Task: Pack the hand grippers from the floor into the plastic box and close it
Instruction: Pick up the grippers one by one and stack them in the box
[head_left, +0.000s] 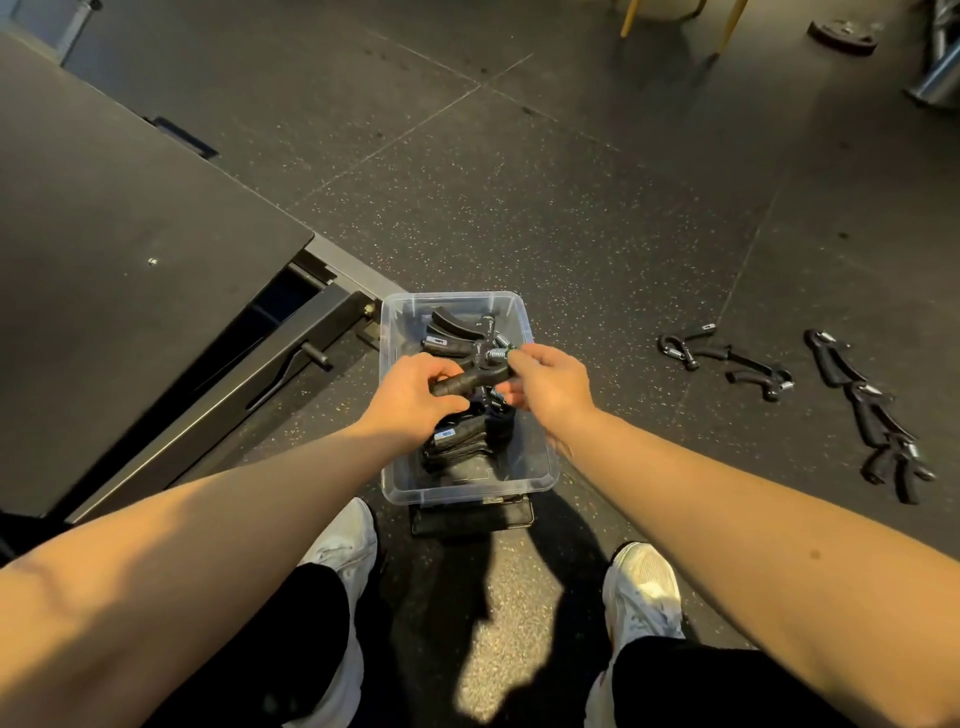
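Note:
A clear plastic box stands open on the floor between my feet, with several black hand grippers lying inside. Above the box I hold one black hand gripper. My left hand grips its handle. My right hand pinches the end with the metal spring. More hand grippers lie on the floor to the right, one cluster closer and a longer row farther right. The dark lid shows partly under the box's near edge.
A large black platform with a metal frame fills the left side. My white shoes flank the box. Yellow chair legs and a weight plate sit far back right on the dark speckled floor.

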